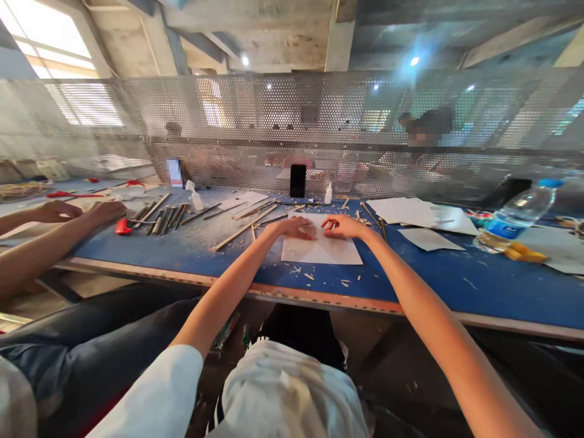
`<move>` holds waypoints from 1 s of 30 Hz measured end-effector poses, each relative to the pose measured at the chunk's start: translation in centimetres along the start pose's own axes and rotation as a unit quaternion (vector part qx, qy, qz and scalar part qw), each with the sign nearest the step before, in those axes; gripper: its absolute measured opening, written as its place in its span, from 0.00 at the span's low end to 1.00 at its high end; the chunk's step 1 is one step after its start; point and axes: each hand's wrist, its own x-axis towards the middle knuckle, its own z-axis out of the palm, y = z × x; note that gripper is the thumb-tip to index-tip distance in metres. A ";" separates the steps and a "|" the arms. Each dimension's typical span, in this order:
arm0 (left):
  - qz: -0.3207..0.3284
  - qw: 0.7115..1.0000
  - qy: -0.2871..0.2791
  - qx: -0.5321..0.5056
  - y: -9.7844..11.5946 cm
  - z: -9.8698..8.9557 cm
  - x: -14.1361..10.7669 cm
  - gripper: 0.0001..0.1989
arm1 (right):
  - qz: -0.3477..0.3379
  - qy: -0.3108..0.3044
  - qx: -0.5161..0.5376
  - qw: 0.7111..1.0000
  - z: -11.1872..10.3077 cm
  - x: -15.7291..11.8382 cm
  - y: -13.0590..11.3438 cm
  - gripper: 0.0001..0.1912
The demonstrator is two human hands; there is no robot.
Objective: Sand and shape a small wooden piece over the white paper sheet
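A sheet of white paper (326,252) lies on the blue table in front of me. My left hand (296,228) rests over its upper left part, with the fingers stretched out towards the right. Across from it, my right hand (342,226) is over the upper right part. Its fingers are loosely bent and apart, and I see nothing held in them. Both hands nearly meet above the paper and partly cover it. Wood shavings (309,277) are scattered between the sheet and the table's front edge.
Carving tools (168,220) and wooden sticks (244,234) lie to the left, near a co-worker's hands (103,213). A phone (298,180) stands before a perforated metal screen (246,115). More paper (410,213), a water bottle (520,213) and a yellow block (524,251) are at right.
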 end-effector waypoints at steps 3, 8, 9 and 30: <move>0.000 1.000 0.009 -0.007 -0.3 0.2 0.3 0.44 | 0.005 0.057 -0.016 0.998 0.4 0.2 0.2 0.19; 0.002 1.000 0.008 -0.016 -0.4 0.4 0.3 0.44 | 0.010 0.007 -0.006 1.000 0.5 0.4 0.4 0.22; 0.003 1.000 0.008 -0.015 -0.4 0.4 0.3 0.44 | 0.012 -0.003 0.004 1.000 0.4 0.4 0.5 0.23; 0.006 1.000 0.010 -0.014 -0.1 0.1 0.1 0.44 | 0.006 -0.037 0.038 0.999 0.2 0.4 0.8 0.28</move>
